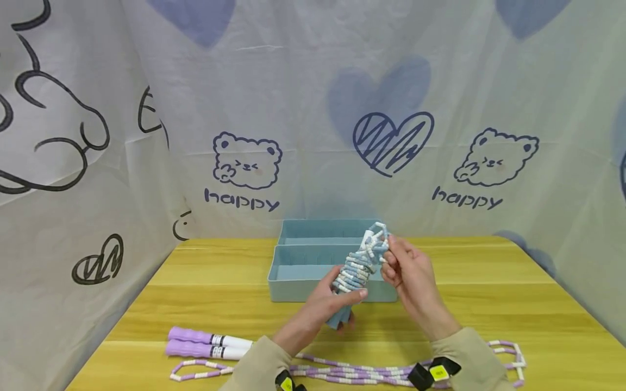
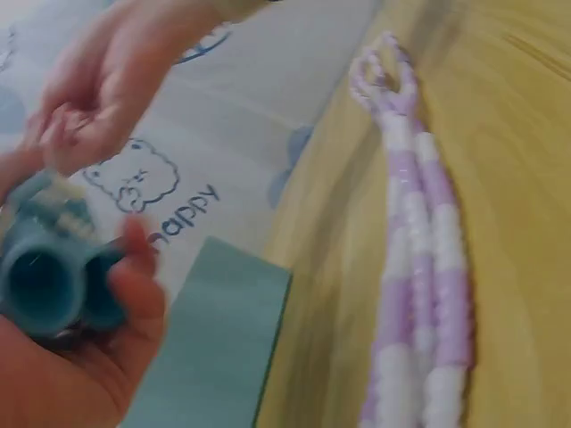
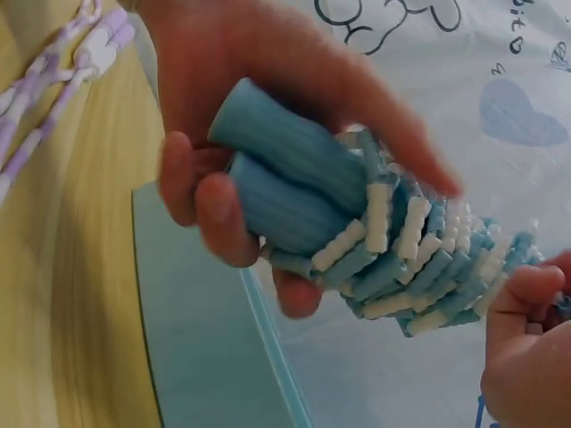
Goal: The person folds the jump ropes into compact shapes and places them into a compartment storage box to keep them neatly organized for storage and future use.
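A blue-and-white beaded jump rope [image 1: 356, 270] is held up over the table, its cord wound in coils around its two blue handles [image 3: 285, 178]. My left hand [image 1: 325, 304] grips the handles from below, with the fingers wrapped round them, and their hollow ends show in the left wrist view. At the upper end of the bundle my right hand [image 1: 411, 274] pinches a loop of the beaded cord between thumb and fingers. A purple-and-white beaded jump rope [image 1: 342, 372] lies stretched along the table's front, partly hidden by my sleeves; its purple handles [image 1: 191, 342] are at the left.
Behind my hands stands a blue-grey bin [image 1: 293, 290] with two compartments, near the back of the wooden table [image 1: 479, 288]. A printed cloth [image 1: 313, 108] hangs at the back and along both sides.
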{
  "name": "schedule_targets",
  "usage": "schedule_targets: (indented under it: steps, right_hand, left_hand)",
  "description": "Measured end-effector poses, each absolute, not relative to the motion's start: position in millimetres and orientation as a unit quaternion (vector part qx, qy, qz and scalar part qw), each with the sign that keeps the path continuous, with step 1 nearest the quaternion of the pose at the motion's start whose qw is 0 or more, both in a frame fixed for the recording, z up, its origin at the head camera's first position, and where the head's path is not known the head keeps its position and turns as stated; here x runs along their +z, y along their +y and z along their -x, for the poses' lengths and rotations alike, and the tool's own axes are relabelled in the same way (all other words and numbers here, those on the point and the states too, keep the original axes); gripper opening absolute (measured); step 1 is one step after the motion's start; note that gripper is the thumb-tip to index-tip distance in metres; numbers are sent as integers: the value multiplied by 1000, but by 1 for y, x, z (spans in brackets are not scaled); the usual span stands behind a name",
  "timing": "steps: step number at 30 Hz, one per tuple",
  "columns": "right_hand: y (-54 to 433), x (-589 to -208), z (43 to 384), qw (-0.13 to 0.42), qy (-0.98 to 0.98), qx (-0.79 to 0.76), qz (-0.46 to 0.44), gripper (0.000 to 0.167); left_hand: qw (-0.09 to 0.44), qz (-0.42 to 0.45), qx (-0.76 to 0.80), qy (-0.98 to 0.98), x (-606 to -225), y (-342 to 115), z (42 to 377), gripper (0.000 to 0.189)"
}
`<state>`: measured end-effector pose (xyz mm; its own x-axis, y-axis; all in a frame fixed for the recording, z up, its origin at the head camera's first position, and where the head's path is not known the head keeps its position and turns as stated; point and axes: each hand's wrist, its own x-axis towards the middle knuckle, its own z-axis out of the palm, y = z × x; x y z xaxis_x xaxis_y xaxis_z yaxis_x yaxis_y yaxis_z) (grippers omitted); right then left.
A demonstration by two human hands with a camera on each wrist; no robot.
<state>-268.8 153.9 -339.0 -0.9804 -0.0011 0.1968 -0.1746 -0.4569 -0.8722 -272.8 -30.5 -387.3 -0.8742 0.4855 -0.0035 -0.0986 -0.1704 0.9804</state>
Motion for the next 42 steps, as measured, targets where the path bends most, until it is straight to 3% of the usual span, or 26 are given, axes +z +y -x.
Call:
schedule_targets:
  steps: [4, 9, 14, 18, 26, 30, 38, 42]
  right_hand:
    - [146, -345, 268, 78, -579, 802, -126, 22]
    - [137, -354, 264, 155, -684, 687, -188, 27]
    - [135, -359, 261, 196, -767, 581, -191, 19]
    - [132, -360, 258, 250, -813, 477, -223, 17]
    - [124, -359, 252, 271, -823, 419, -272, 30]
    - [120, -364, 253, 285, -825, 396, -285, 35]
    - [114, -375, 255, 364, -818, 326, -303, 39]
    - [109, -378, 252, 369, -823, 291, -319, 45]
  left_hand:
    - [157, -155, 788, 575, -392, -28, 273, 50]
    - [193, -187, 844, 464, -394, -32, 273, 27]
    - [247, -196, 876, 366, -393, -37, 270, 42]
    - [243, -203, 885, 340, -392, -39, 269, 45]
    - [169, -159, 887, 399, -394, -38, 274, 42]
    - [106, -126, 879, 447, -394, -34, 276, 43]
    - [-32, -28, 813, 581, -390, -32, 278, 56]
    - [-52, 3, 774, 632, -390, -34, 277, 75]
